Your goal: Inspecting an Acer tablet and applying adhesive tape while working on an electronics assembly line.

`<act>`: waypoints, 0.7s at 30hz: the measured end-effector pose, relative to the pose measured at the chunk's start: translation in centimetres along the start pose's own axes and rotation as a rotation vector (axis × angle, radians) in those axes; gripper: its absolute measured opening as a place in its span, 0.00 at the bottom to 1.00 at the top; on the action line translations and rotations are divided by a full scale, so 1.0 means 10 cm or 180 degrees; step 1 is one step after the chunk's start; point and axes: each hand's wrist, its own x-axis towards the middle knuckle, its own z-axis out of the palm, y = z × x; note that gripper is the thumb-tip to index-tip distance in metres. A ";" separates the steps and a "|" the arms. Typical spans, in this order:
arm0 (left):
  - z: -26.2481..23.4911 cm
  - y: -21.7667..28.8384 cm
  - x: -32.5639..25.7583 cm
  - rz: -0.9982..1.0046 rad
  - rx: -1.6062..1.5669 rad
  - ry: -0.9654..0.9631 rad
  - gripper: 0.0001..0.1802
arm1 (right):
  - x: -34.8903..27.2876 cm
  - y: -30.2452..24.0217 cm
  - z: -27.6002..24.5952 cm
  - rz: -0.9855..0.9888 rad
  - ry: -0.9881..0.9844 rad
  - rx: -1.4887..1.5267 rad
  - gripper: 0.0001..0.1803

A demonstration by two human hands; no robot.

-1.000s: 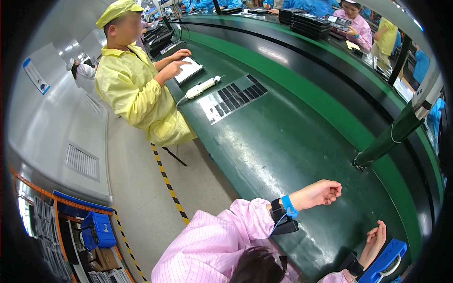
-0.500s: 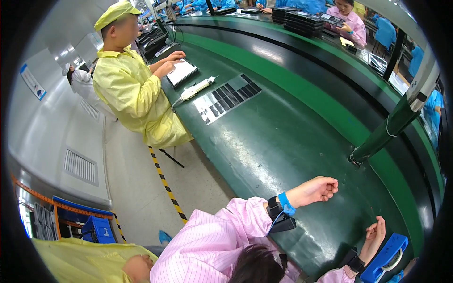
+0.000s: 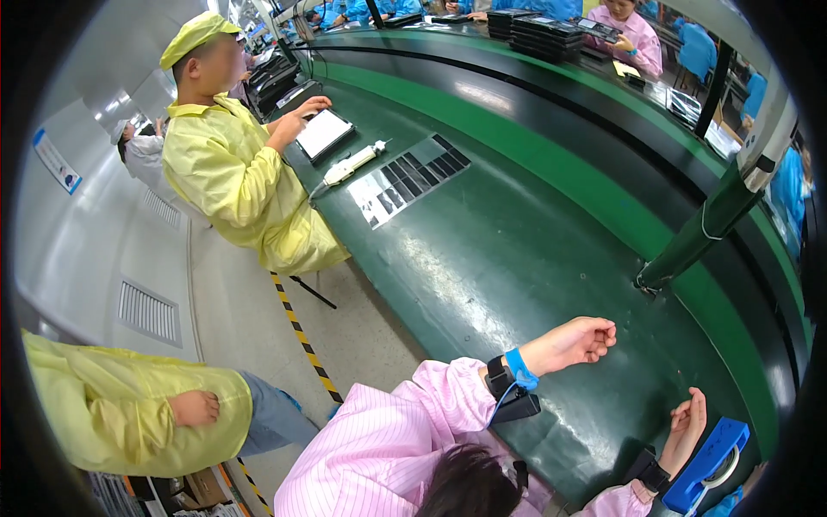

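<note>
Pink striped sleeves run up from the lower edge, and both my forearms rest out over the green workbench (image 3: 517, 258). My right hand (image 3: 687, 422) sits nearest me, wrist on the bench top, fingers curled loosely upward and holding nothing; a dark band wraps that wrist, and a blue plastic block (image 3: 708, 465) lies just beside it on the right. My left hand (image 3: 573, 340) lies a little further out, loosely closed into a soft fist with nothing in it, hovering just above the bench. A blue wrist strap (image 3: 519, 369) and a black device circle that wrist.

Down at my left, a person in a yellow smock (image 3: 129, 414) stands on the floor, one hand showing. Further along the bench lies a strip of dark cells on a white sheet (image 3: 409, 179), with a white handheld tool (image 3: 349, 166) beside it. Another person in a yellow coat and cap (image 3: 237, 172) leans over a white tray (image 3: 323, 133) there. At the far end stand stacks of dark trays (image 3: 538, 30).
</note>
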 end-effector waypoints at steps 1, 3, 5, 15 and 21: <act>0.00 0.00 0.00 -0.0006 0.0000 0.0001 0.11 | 0.00 0.01 -0.01 -0.0004 -0.0013 0.0015 0.13; 0.00 -0.01 -0.03 -0.0005 0.0004 0.0028 0.11 | -0.01 0.03 -0.01 0.0000 -0.0026 0.0029 0.13; 0.00 0.00 -0.03 0.0003 -0.0004 0.0024 0.11 | 0.00 0.04 -0.01 -0.0019 -0.0054 0.0053 0.13; 0.05 0.04 -0.05 0.0007 0.0025 0.0029 0.11 | -0.01 0.00 -0.01 -0.0021 -0.0091 0.0097 0.13; 0.04 0.07 -0.03 0.0011 0.0000 0.0018 0.10 | 0.02 -0.01 -0.02 0.0017 -0.0053 0.0065 0.12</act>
